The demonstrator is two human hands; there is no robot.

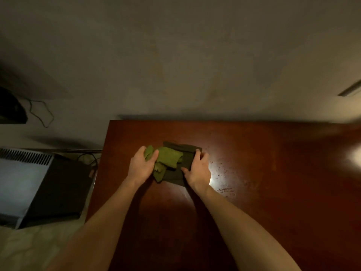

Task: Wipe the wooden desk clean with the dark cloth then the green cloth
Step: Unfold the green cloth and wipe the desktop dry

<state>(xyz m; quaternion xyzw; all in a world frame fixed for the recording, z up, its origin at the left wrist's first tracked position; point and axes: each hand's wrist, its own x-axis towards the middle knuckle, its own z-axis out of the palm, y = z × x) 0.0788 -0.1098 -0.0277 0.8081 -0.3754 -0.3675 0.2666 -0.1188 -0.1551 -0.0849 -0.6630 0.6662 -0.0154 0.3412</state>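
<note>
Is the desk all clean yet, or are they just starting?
Just starting, it seems. Nothing looks wiped: specks dot the wooden desk beside the right hand. In hand: the left hand grips the green cloth, which lies on the dark cloth that the right hand holds. Left: both wipes, dark first.

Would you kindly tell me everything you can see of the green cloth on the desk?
The green cloth is olive-green with a fuzzy, towel-like nap, crumpled into loose folds rather than spread flat. It lies toward the left part of the wooden desk, overlapping the dark cloth beneath it. The left hand grips its left end, fabric showing between thumb and fingers. A flap trails toward the person. The right hand holds the dark cloth, not the green one.
</note>
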